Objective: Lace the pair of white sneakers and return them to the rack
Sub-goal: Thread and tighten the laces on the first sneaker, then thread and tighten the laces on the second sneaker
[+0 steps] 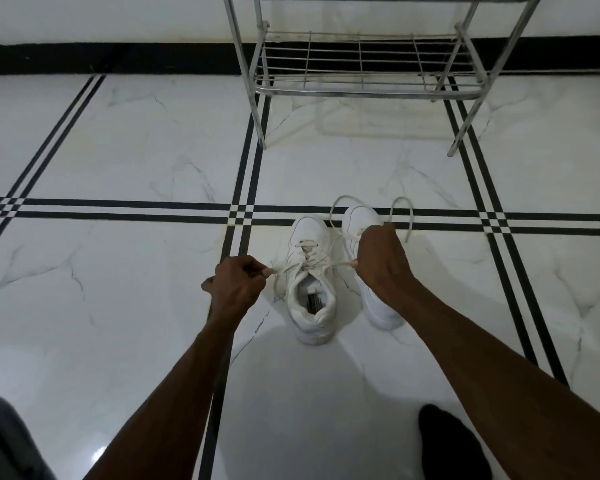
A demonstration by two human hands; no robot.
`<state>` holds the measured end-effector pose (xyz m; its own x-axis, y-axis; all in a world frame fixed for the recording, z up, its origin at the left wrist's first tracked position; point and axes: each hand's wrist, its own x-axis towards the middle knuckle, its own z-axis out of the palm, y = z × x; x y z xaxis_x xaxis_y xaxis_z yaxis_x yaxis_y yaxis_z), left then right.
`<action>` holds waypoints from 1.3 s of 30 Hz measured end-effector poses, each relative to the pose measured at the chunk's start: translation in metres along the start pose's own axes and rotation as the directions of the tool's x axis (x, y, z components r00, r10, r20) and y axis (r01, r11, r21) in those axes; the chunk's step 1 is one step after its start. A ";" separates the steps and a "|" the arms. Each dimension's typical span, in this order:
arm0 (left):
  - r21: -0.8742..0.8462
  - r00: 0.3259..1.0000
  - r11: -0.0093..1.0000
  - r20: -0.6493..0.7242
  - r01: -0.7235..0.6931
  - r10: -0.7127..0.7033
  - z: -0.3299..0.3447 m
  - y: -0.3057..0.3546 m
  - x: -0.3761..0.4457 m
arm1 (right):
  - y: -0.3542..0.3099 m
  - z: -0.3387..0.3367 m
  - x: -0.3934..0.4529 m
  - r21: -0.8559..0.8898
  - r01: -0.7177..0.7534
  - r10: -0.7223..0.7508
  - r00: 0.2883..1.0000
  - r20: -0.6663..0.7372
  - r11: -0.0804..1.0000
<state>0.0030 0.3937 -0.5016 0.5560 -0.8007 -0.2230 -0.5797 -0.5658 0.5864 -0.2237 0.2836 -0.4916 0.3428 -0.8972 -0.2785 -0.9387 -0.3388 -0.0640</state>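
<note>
On the glossy marble-patterned floor (136,161), the left hand (236,282) pinches one lace end while the right hand (378,258) pinches the other, drawing the soft flat lace (329,266) taut across the near sneaker (310,271). Lacing is underway; knotting likely follows. The second sneaker (361,216) stands just beside it; the chrome wire rack (361,64) waits beyond.

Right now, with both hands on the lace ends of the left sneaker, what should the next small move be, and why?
Probably cross the two ends and tie the knot. The left hand and right hand each pinch an end of the lace, pulled out sideways at the top of the left sneaker, whose rows look threaded. The right sneaker has loose loops, and the rack holds no shoes.
</note>
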 end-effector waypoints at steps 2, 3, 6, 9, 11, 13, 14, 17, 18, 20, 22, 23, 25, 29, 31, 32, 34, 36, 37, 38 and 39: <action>0.024 1.000 0.999 0.004 -0.028 0.028 0.001 0.001 -0.001 | -0.008 -0.008 -0.017 0.025 -0.010 0.009 0.999 0.054 1.000; 0.037 0.998 0.997 0.007 -0.068 0.068 0.002 0.000 -0.001 | -0.013 -0.017 -0.021 0.021 0.027 -0.028 0.998 0.055 0.999; -0.016 0.973 0.976 0.077 -0.215 0.216 0.003 -0.006 0.003 | -0.012 -0.015 -0.017 0.077 0.138 -0.131 0.988 -0.086 0.987; -0.158 0.921 0.944 0.226 -0.288 0.319 0.008 -0.002 -0.005 | -0.012 -0.010 -0.010 0.157 0.329 -0.321 0.944 -0.074 0.931; -0.173 0.913 0.939 0.235 -0.298 0.333 0.017 0.001 -0.007 | -0.019 -0.009 -0.010 0.232 0.355 -0.358 0.933 -0.031 0.906; -0.141 0.928 0.939 0.162 -0.314 0.335 0.024 -0.001 -0.006 | -0.021 -0.004 -0.008 0.177 0.316 -0.316 0.948 -0.028 0.932; -0.098 0.934 0.940 0.119 -0.326 0.337 0.025 -0.001 -0.005 | -0.021 -0.003 -0.009 0.143 0.291 -0.290 0.957 -0.025 0.946; 0.121 0.929 0.921 0.044 -0.371 0.368 0.022 0.002 -0.007 | -0.019 0.000 -0.020 0.067 0.268 -0.264 0.962 -0.062 0.961; 0.205 0.921 0.899 0.040 -0.387 0.388 0.022 0.004 -0.009 | -0.020 -0.001 -0.025 0.050 0.256 -0.252 0.965 -0.077 0.965; 0.347 0.898 0.837 0.035 -0.424 0.440 0.021 0.004 -0.012 | -0.021 -0.002 -0.030 0.026 0.238 -0.235 0.968 -0.091 0.971; 0.418 0.880 0.793 0.031 -0.443 0.475 0.020 0.003 -0.012 | -0.024 -0.005 -0.033 -0.010 0.238 -0.238 0.964 -0.117 0.971; 0.428 0.874 0.784 0.029 -0.449 0.485 0.021 0.001 -0.011 | -0.024 -0.006 -0.034 -0.020 0.231 -0.232 0.965 -0.124 0.973; 0.421 0.868 0.781 0.028 -0.461 0.497 0.022 0.002 -0.011 | -0.027 -0.007 -0.035 -0.018 0.209 -0.210 0.972 -0.106 0.978; 0.312 0.877 0.828 0.044 -0.466 0.478 0.022 0.001 -0.009 | -0.033 -0.011 -0.038 -0.057 0.169 -0.174 0.981 -0.088 0.984; 0.119 0.911 0.903 0.039 -0.413 0.411 0.022 0.004 -0.011 | -0.034 -0.009 -0.038 -0.035 0.152 -0.154 0.986 -0.070 0.988; 0.007 0.933 0.933 0.038 -0.359 0.359 0.022 0.007 -0.013 | -0.035 -0.006 -0.038 0.011 0.143 -0.143 0.989 -0.043 0.990; -0.130 0.965 0.962 0.073 -0.240 0.251 0.023 0.009 -0.016 | -0.039 -0.001 -0.033 0.177 0.097 -0.107 0.993 0.052 0.979; -0.233 0.981 0.966 0.126 -0.112 0.144 0.024 0.003 -0.015 | -0.046 0.000 -0.027 0.399 -0.005 -0.063 0.986 0.156 0.917; -0.294 0.981 0.954 0.158 -0.058 0.108 0.023 0.000 -0.014 | -0.050 0.001 -0.024 0.491 -0.045 -0.061 0.979 0.196 0.870; -0.330 0.981 0.944 0.176 -0.020 0.083 0.020 -0.003 -0.012 | -0.055 0.001 -0.023 0.564 -0.072 -0.071 0.971 0.227 0.822; -0.351 0.982 0.936 0.179 0.004 0.063 0.017 -0.005 -0.010 | -0.061 0.002 -0.021 0.622 -0.093 -0.082 0.966 0.247 0.778</action>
<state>-0.0096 0.4009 -0.5152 0.4027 -0.8568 -0.3219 -0.3311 -0.4642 0.8215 -0.1739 0.3240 -0.4835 0.3990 -0.7684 -0.5003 -0.7849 -0.0042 -0.6196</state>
